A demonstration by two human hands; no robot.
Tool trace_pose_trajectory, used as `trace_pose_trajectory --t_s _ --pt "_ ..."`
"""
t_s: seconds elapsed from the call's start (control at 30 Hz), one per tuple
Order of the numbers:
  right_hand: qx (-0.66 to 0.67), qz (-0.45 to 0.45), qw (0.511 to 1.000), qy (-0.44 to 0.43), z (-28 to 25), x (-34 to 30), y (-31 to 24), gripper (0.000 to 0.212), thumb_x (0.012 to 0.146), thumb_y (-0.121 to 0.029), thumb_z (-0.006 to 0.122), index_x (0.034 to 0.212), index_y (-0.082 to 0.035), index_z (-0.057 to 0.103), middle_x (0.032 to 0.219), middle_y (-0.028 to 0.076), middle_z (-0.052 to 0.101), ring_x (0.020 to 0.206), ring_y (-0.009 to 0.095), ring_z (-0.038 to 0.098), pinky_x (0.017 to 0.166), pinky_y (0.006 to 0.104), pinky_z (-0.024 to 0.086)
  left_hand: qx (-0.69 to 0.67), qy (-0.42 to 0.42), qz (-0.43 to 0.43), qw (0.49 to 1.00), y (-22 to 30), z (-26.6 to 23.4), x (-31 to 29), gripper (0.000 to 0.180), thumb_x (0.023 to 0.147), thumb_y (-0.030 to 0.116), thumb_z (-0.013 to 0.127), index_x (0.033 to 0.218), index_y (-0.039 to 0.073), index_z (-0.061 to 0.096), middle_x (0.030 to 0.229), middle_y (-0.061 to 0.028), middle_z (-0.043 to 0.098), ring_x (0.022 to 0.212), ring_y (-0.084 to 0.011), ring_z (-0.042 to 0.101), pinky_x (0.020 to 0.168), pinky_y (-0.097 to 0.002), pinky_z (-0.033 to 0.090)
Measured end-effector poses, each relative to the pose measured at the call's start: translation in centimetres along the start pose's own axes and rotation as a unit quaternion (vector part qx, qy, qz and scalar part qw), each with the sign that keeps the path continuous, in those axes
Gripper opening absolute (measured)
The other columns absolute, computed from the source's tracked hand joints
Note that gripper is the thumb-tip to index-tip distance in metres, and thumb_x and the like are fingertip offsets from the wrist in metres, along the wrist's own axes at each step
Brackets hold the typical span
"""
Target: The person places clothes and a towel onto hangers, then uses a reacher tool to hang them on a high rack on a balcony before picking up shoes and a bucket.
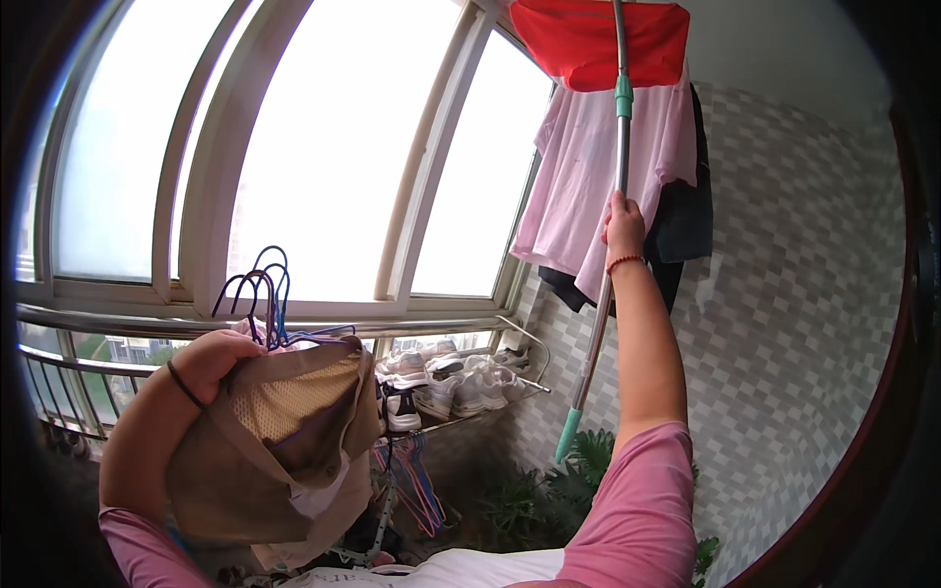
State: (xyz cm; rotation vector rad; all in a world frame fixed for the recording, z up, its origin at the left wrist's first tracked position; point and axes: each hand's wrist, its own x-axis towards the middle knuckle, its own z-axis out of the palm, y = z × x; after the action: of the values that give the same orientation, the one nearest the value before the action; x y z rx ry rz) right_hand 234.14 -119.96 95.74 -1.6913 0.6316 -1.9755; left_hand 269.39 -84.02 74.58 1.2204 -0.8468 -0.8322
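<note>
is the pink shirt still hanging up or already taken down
Hanging up: the pink shirt hangs spread out high by the window, under a red garment, while the right hand grips the pole before it.

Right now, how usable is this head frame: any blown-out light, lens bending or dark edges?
Head view: the window panes are blown out white, so the beige garments and left hand sit in backlit shade; the window frame bows with fisheye distortion; a black vignette rings the picture; the right hand on the pole reads sharp.
</note>
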Motion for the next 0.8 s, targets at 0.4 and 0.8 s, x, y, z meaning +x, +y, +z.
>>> trace_pose_trajectory --t_s 0.4,0.8 --pt "-0.132 0.041 0.986 0.097 2.1 12.7 -0.1 0.048 0.091 -0.044 0.039 0.101 -0.002 0.058 0.08 0.011 0.062 0.054 0.024 0.06 0.05 0.0319 0.05 -0.004 0.05 -0.01 0.999 -2.8 -0.6 3.1 0.011 0.076 0.006 0.058 0.08 -0.002 0.064 0.075 -0.0084 0.063 0.067 -0.0164 0.061 0.063 -0.0293 0.05" --pt "-0.054 0.033 0.993 0.099 1.1 14.7 2.9 0.036 0.091 -0.039 0.044 0.079 -0.005 0.049 0.055 0.001 0.041 0.039 0.011 0.037 0.037 0.0252 0.034 0.048 0.039 -0.007 0.998 -1.5 2.4 5.1 0.011 0.075 0.007 0.058 0.08 0.0 0.064 0.075 -0.0074 0.063 0.067 -0.0153 0.06 0.065 -0.0282 0.049"
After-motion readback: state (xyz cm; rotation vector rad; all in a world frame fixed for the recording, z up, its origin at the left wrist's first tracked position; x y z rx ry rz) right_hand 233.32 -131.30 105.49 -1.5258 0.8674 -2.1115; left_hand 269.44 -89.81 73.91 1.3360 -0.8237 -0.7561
